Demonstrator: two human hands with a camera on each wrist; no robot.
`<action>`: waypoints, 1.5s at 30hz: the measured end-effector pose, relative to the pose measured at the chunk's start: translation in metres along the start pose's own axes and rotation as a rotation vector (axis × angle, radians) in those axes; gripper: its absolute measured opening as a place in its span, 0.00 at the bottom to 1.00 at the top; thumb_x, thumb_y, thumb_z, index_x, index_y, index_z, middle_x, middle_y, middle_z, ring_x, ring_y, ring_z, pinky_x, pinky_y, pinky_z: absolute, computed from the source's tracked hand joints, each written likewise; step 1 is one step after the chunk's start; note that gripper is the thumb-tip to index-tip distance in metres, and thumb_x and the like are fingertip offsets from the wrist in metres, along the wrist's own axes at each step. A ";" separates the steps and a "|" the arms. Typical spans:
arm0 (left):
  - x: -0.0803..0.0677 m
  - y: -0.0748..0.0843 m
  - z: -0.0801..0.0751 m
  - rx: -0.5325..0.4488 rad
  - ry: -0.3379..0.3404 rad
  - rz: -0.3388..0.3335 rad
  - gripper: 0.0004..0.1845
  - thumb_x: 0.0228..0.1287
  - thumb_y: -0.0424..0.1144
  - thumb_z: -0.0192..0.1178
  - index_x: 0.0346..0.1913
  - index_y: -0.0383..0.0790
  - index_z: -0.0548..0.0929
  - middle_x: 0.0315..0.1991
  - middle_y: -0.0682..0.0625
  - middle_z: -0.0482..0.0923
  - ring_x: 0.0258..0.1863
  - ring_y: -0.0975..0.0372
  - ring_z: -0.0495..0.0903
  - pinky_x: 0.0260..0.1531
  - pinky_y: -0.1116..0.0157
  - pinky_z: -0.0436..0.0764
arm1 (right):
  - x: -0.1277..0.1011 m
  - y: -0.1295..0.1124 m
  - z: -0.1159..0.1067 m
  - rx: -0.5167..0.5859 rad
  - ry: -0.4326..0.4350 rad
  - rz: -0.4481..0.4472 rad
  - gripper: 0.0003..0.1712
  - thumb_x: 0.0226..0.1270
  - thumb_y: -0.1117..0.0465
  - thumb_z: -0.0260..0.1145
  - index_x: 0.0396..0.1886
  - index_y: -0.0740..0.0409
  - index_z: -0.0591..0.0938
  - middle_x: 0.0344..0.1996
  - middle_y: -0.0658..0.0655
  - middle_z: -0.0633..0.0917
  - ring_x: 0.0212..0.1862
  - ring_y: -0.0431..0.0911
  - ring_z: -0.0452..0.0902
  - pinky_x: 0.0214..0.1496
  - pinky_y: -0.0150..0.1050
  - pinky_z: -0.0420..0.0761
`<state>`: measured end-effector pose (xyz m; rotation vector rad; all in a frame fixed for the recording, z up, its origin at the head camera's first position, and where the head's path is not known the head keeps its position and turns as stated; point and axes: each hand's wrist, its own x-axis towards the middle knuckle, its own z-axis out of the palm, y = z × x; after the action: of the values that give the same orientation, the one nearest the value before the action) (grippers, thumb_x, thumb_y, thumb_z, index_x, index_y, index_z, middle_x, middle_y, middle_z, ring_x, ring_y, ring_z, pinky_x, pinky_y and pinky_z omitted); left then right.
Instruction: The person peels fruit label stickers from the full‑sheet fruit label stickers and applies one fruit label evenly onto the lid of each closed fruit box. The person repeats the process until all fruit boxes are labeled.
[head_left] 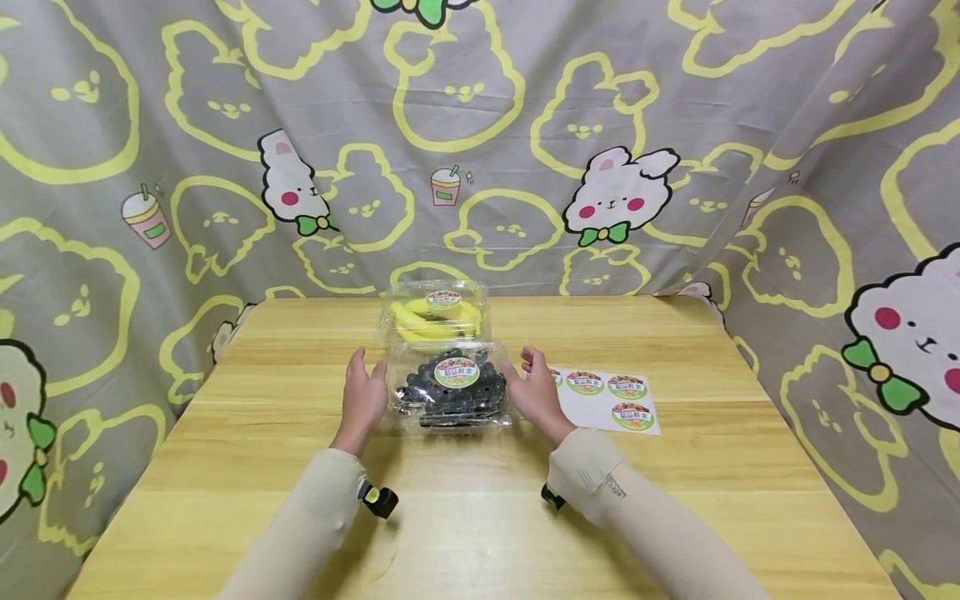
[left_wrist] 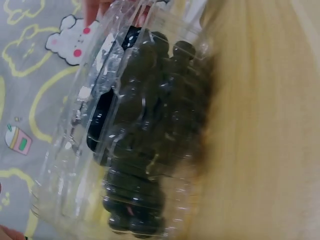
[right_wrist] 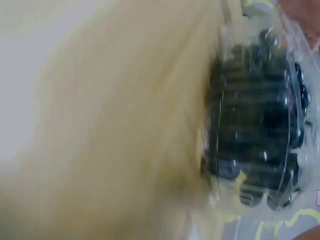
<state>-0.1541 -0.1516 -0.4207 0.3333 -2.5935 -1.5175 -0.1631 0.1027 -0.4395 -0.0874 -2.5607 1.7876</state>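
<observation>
A clear plastic clamshell box of dark berries (head_left: pixel 450 390) with a round label on its lid sits on the wooden table (head_left: pixel 480 517). My left hand (head_left: pixel 366 392) stands at its left side and my right hand (head_left: pixel 535 385) at its right side, fingers relaxed and pointing away from me. Whether they touch the box or are just beside it I cannot tell. Both wrist views are blurred: the left wrist view shows the box (left_wrist: pixel 135 135) from close by, and the right wrist view shows the box (right_wrist: pixel 255 135) from the other side.
A second clear box holding yellow bananas (head_left: pixel 437 312) stands right behind the berry box. A white sheet of round stickers (head_left: pixel 611 400) lies to the right of my right hand. A grey cartoon-print cloth (head_left: pixel 675 125) hangs around the table's back and sides.
</observation>
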 end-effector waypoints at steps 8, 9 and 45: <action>-0.013 -0.018 0.006 -0.049 -0.047 -0.078 0.35 0.77 0.49 0.36 0.75 0.28 0.45 0.74 0.30 0.44 0.72 0.39 0.46 0.70 0.46 0.46 | -0.014 0.006 0.007 0.202 0.024 0.124 0.35 0.75 0.54 0.54 0.71 0.70 0.57 0.69 0.69 0.62 0.70 0.61 0.57 0.71 0.52 0.60; -0.014 -0.019 0.007 -0.058 -0.062 -0.083 0.36 0.78 0.51 0.35 0.75 0.28 0.44 0.74 0.31 0.44 0.72 0.39 0.46 0.70 0.46 0.46 | -0.015 0.007 0.008 0.226 0.024 0.135 0.35 0.75 0.54 0.54 0.71 0.70 0.56 0.69 0.69 0.61 0.70 0.61 0.57 0.71 0.52 0.59; -0.024 -0.022 0.015 -0.092 -0.100 -0.137 0.36 0.77 0.58 0.27 0.74 0.34 0.55 0.73 0.35 0.53 0.71 0.41 0.52 0.70 0.46 0.50 | -0.032 0.011 0.027 0.401 -0.030 0.149 0.34 0.78 0.57 0.47 0.73 0.73 0.50 0.72 0.72 0.56 0.72 0.63 0.50 0.73 0.53 0.53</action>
<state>-0.1314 -0.1440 -0.4469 0.4448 -2.6126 -1.7349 -0.1325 0.0793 -0.4586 -0.2507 -2.2093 2.3318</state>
